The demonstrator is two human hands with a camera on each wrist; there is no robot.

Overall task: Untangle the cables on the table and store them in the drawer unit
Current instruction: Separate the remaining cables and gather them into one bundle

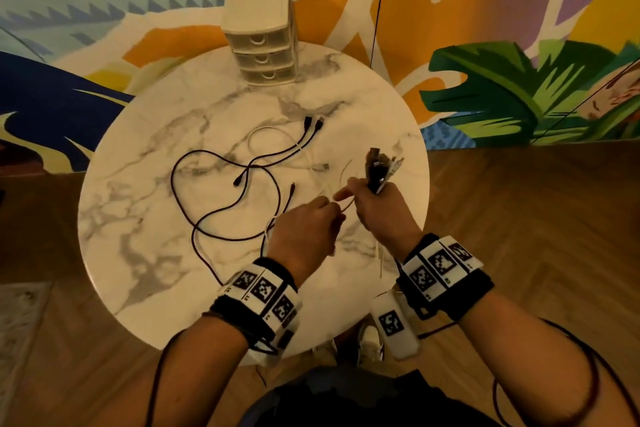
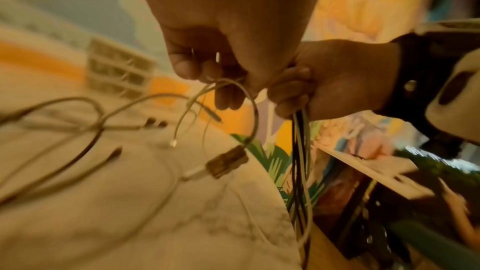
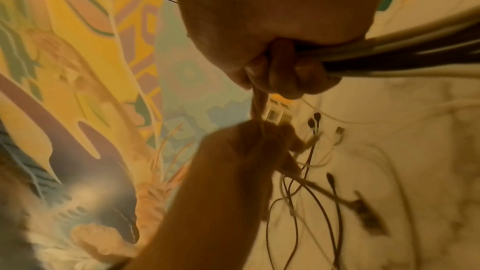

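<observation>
— How would those cables have handled?

— Light and limp, I'd judge, and apt to snag on each other; best taken near a plug end, where there's something firm to pinch. The right hand [image 1: 375, 215] was clenched around a bundle of cables [image 1: 379, 172], plugs sticking up above the fist, tails hanging below the worktop [image 1: 138, 218] edge.

— And the left hand [image 1: 304, 236]?

— Its grip pinched a white cable [image 2: 249, 98] that arched across to the right fist, the two hands almost touching.

— The rest?

— A black cable [image 1: 214, 198] lay looped on the worktop, left of and beyond the hands, crossed with another white one. The drawer unit [image 1: 261, 31] stood at the far edge, all drawers closed.
</observation>
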